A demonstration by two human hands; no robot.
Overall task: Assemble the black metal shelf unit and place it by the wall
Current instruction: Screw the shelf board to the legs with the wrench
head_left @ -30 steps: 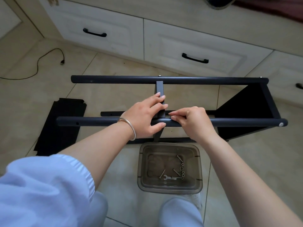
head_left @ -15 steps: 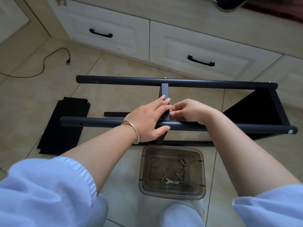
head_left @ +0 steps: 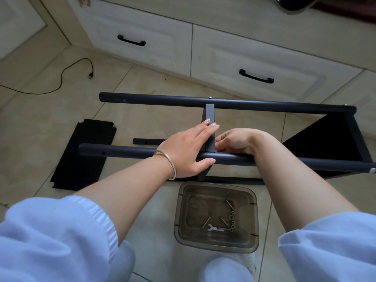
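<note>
The black metal shelf frame lies on its side on the tiled floor. Its far tube point(head_left: 162, 99) and near tube point(head_left: 122, 152) run left to right, and a fitted black panel point(head_left: 333, 143) closes the right end. A flat black middle shelf edge point(head_left: 209, 117) spans between the two tubes. My left hand point(head_left: 189, 149) lies over the near tube with its fingers against that shelf and its thumb under the tube. My right hand point(head_left: 234, 141) reaches behind the near tube, fingers curled at the joint; what they pinch is hidden.
A loose black shelf panel point(head_left: 85, 155) lies on the floor at the left. A smoky plastic tray point(head_left: 183, 216) near my knees holds bolts, washers and a small wrench point(head_left: 214, 228). White drawers point(head_left: 142, 39) stand behind, and a black cable point(head_left: 67, 72) trails at far left.
My right hand has moved from on top of the near tube to behind it, at the joint with the middle shelf. My left hand has stayed put.
</note>
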